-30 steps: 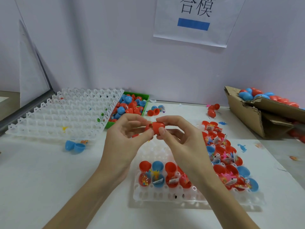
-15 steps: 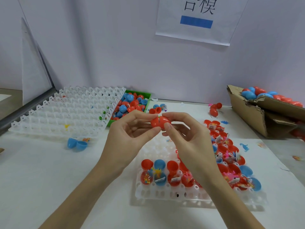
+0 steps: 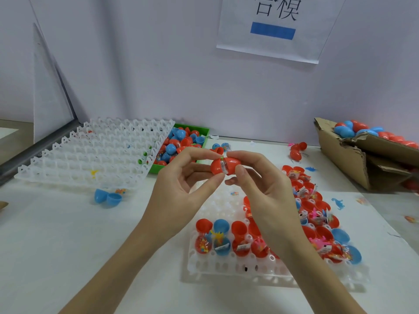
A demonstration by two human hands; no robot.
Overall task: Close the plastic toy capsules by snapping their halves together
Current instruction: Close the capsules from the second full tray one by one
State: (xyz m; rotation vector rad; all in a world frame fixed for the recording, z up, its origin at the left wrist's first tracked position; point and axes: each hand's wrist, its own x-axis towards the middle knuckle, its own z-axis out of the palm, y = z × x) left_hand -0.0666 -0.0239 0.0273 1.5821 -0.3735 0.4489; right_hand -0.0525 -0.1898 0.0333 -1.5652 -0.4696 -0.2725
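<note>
Both hands are raised above the worktop (image 3: pixel 56 234) with one red capsule (image 3: pixel 224 166) pinched between them: the left hand (image 3: pixel 181 189) grips one half between thumb and forefinger, the right hand (image 3: pixel 260 189) grips the other half the same way, so each can push toward the other along the seam. A slip of wrapper from the toy inside shows at the join, so I judge it not fully snapped shut. Directly below lies a white tray (image 3: pixel 226 268) holding open red and blue capsules with toys in them, within easy reach. An empty white tray (image 3: pixel 90 155) sits far left beside a green bin (image 3: pixel 199 130) of loose shells, and a cardboard box (image 3: pixel 340 159) of closed ones stands to the right.
</note>
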